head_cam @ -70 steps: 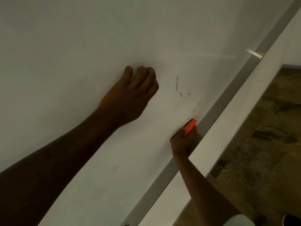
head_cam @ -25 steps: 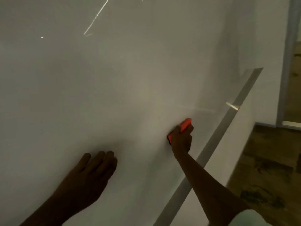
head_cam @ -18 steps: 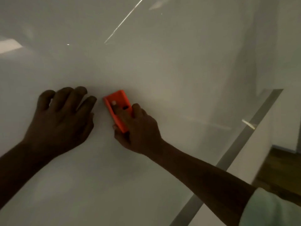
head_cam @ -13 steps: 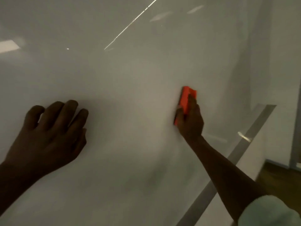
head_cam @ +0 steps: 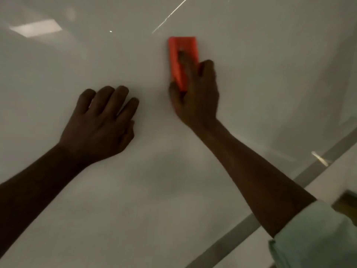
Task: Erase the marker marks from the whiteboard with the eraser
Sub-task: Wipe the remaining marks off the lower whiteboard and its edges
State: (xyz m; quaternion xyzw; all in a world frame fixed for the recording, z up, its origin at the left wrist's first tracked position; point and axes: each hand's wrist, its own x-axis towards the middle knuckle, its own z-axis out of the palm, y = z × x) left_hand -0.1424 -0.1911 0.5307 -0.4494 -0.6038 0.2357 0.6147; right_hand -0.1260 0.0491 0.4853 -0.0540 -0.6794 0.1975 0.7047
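The whiteboard [head_cam: 251, 55] fills most of the view, glossy and dim, with no marker marks that I can see on it. My right hand [head_cam: 195, 93] presses an orange eraser [head_cam: 182, 55] flat against the board, upper centre, with the eraser standing upright above my fingers. My left hand [head_cam: 102, 122] rests on the board to the left of it, a short gap away, fingers curled together and holding nothing.
The board's grey metal frame [head_cam: 231, 235] runs diagonally across the lower right. Beyond it is a pale wall and a small patch of dark floor [head_cam: 347, 202]. Ceiling light reflections [head_cam: 36, 28] shine on the board at upper left.
My right hand has swept the eraser left and up across the board, back toward my left hand. The left hand stays planted on the board. Marks seen earlier near the frame are out of view.
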